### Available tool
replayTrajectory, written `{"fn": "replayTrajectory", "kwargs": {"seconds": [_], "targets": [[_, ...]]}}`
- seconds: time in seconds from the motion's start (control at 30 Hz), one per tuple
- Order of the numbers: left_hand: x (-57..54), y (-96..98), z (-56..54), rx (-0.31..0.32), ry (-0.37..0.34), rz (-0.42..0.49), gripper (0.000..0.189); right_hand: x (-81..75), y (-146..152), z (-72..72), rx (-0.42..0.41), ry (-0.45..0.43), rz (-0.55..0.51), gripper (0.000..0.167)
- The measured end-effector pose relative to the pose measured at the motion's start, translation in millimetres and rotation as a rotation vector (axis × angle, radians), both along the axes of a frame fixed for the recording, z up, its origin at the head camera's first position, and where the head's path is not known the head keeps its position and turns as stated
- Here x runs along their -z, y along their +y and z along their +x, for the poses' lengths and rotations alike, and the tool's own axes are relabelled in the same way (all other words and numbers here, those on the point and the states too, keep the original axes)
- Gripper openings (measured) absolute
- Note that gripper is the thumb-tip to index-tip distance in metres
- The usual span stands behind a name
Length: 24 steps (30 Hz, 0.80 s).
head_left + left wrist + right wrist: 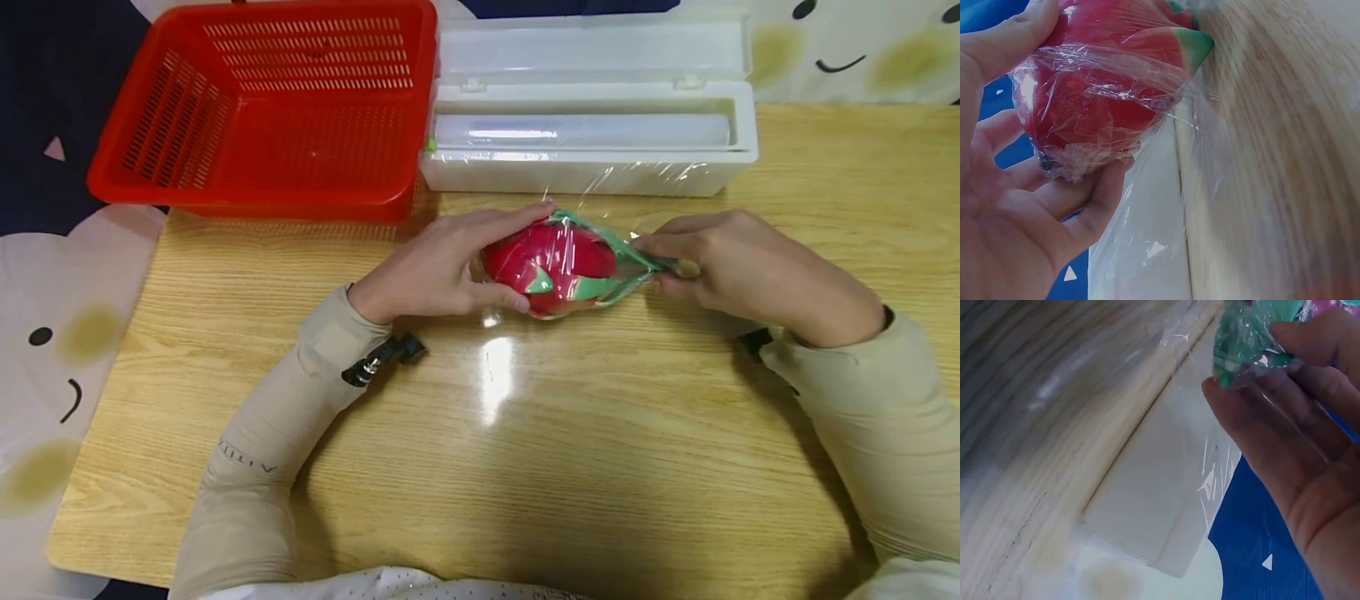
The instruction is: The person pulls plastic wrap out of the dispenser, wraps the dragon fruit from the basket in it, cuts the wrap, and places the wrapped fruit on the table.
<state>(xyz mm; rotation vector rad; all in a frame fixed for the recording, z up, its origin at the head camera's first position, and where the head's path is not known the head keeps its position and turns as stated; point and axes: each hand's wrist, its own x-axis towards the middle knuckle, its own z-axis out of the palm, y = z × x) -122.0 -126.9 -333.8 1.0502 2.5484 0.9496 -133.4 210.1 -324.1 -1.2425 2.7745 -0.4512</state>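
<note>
A red dragon fruit [551, 254] with green scale tips lies sideways between both hands, covered in clear cling film. My left hand [442, 262] grips its rounded end, thumb on the near side and fingers on the far side. In the left wrist view, film [1085, 159] is bunched up at that end. At the other end, my right hand [720, 258] pinches the long green tips [1250, 347] through the film. Loose film stretches from the fruit back to the white cling film box [585, 177], whose lid stands open with the roll [585, 131] inside.
Left of the box, a red plastic basket [408, 200] with slotted sides stands at the table's far edge. The wooden table [570, 467] extends in front of both hands. Dark blue and white patterned cloth [82, 283] shows beyond the table's edges.
</note>
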Motion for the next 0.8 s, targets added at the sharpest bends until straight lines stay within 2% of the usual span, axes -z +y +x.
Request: {"fn": "replayTrajectory", "kwargs": {"seconds": [0.4, 0.63, 0.8], "targets": [[0.3, 0.8, -0.3, 0.035, -0.027, 0.023, 0.095, -3.1, 8.2, -0.3, -0.063, -0.022, 0.013, 0.045], [1.1, 0.0, -1.9, 0.026, -0.046, 0.005, 0.096, -7.4, 10.1, -1.0, -0.050, -0.094, 0.042, 0.044], [1.7, -0.9, -1.2, 0.019, -0.040, 0.021, 0.086, -7.0, 11.4, -3.2, -0.054, -0.109, 0.052, 0.043]]}}
